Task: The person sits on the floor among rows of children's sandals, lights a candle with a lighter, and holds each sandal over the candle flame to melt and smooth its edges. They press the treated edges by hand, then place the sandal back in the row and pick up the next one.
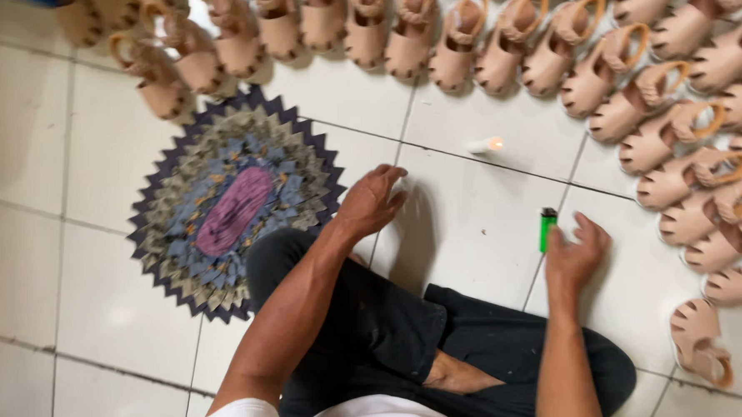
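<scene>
I sit cross-legged on a white tiled floor (470,221). My left hand (371,202) rests with its fingers spread on a tile, just right of a round patchwork mat (236,203), and holds nothing. My right hand (576,251) hovers open beside a green lighter (547,228) that lies on the floor; its fingers are close to the lighter but not around it. A short lit candle (484,144) stands on the tile beyond both hands.
Several beige sandals (453,45) lie in an arc along the far side and curve down the right (689,176). One sandal (699,340) lies apart near my right knee. My black trousers (399,335) fill the near floor.
</scene>
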A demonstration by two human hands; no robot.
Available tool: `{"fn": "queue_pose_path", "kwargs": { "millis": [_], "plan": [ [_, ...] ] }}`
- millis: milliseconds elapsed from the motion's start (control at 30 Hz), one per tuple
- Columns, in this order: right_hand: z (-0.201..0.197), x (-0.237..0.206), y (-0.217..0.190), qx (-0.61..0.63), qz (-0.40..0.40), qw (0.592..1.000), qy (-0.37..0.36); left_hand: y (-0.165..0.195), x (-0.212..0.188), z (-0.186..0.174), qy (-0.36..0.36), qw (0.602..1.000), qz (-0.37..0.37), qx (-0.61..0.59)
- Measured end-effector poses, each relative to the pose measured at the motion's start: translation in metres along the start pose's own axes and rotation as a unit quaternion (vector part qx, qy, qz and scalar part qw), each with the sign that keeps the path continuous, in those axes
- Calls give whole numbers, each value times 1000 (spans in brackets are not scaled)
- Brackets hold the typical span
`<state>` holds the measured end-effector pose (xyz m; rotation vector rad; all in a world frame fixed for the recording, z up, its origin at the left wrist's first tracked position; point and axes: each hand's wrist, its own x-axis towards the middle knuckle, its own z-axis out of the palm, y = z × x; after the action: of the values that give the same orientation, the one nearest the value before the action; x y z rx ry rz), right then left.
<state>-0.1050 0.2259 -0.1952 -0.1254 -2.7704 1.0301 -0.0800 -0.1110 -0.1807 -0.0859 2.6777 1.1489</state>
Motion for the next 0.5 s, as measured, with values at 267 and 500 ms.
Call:
{"fn": "queue_pose_path", "kwargs": {
  "millis": [267, 500],
  "plan": [
    [-94, -64, 37, -109, 97, 982, -121, -101, -91, -108, 225, 966, -78, 101],
    [-119, -100, 39, -158, 77, 982, -69, -115, -169, -73, 210, 941, -176, 198]
  ]
}}
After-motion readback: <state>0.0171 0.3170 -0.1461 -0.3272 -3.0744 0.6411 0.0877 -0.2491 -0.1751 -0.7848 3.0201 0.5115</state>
